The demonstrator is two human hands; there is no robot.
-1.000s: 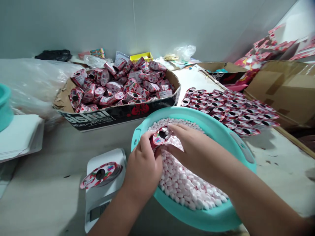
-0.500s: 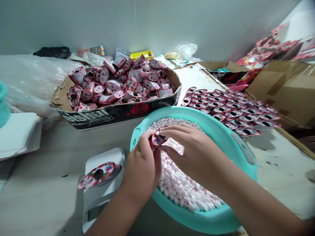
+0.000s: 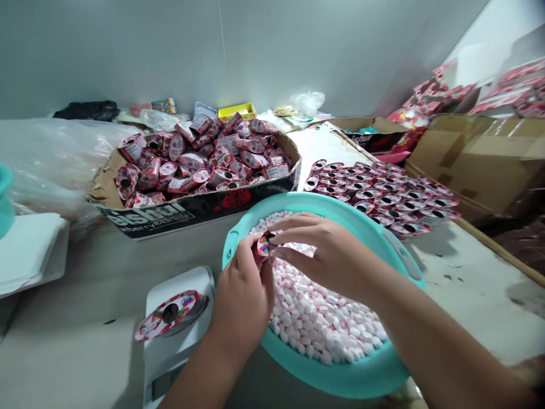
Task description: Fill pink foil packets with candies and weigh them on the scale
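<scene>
My left hand [image 3: 243,289] is closed round a small red-and-pink printed carton [image 3: 263,248], tilted over a turquoise basin [image 3: 340,382]. My right hand [image 3: 317,244] reaches palm-down to the carton, its bent fingertips at the dark hole in the carton's end. Whatever those fingers hold is hidden. Below both hands, the basin holds a mass of small pale pink-white candies [image 3: 323,321]. To the left, a like carton [image 3: 170,315] with a round hole lies on a white digital scale [image 3: 183,343], whose display is partly covered by my left forearm.
Behind stands an open cardboard box [image 3: 200,210] heaped with printed cartons. Rows of cartons [image 3: 383,196] stand holes-up at the right, before a brown cardboard box [image 3: 472,162]. White sheets or lids [image 3: 32,250] are stacked at the left, near clear plastic bags [image 3: 63,156].
The white candy seen at the carton's hole no longer shows, and the hole looks dark. My right fingertips have shifted slightly over the opening. The camera view has moved a little.
</scene>
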